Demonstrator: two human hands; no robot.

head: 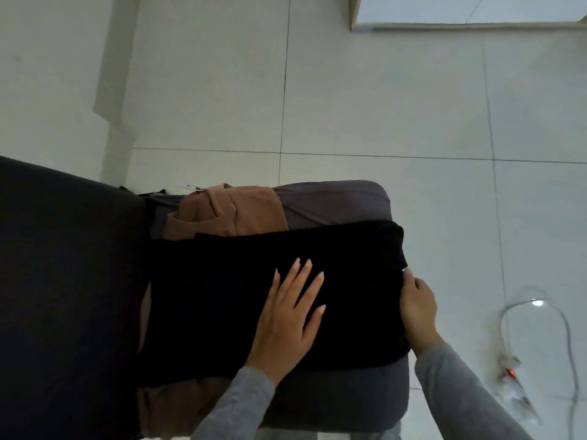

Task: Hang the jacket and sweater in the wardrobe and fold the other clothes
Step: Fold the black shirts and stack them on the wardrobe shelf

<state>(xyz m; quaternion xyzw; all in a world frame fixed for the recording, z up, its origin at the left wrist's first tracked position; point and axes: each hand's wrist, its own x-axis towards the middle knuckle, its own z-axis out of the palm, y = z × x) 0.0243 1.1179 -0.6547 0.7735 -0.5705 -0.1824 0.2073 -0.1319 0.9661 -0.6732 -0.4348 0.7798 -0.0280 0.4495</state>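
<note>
The black garment (222,281) lies spread across the chair seat (333,201) under both my hands. It looks soft, light and limp, so I judge it will sag unless I take it by an edge or a fold line. My left hand (286,315) rests flat on its middle, fingers straight and spread, gripping nothing. My right hand (417,309) curls round its right edge. Beyond my fingertips a brown garment (241,211) lies bunched. Right of my right hand, a power strip (511,373) and cable (565,328) lie on the floor.
</note>
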